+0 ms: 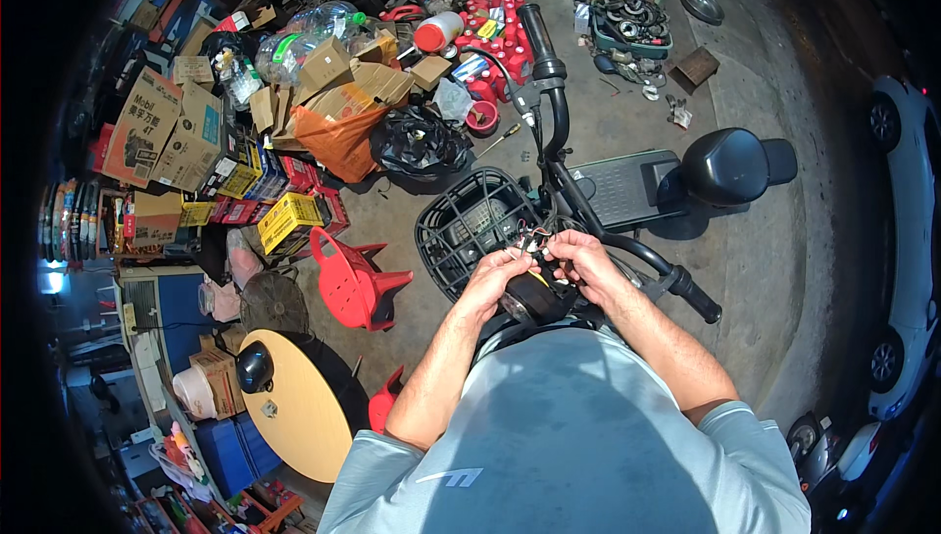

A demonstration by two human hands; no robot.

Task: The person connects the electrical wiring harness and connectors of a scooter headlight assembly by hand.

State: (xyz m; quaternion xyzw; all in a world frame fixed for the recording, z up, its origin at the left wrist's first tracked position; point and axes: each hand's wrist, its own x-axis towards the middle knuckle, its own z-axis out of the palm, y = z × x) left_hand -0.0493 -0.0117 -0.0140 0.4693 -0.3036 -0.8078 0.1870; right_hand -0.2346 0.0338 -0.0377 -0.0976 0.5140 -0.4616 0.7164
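An electric scooter (613, 196) stands in front of me with its handlebar (701, 301), seat (723, 164) and black wire basket (441, 240). Thin wires with small pale connectors (532, 238) come out of the middle by the basket. My left hand (496, 281) pinches wires at the left of this bundle, and my right hand (586, 262) pinches a small connector on its right, close beside the left. The fingertips partly hide what each holds. A dark rounded housing (529, 304) sits just under my hands.
Boxes (181, 147), bottles and a black bag (417, 142) are piled at left. A red stool (343, 284) and round wooden table (314, 402) stand lower left. A tub of metal parts (632, 20) lies at the back. A white car (902, 318) is at the far right.
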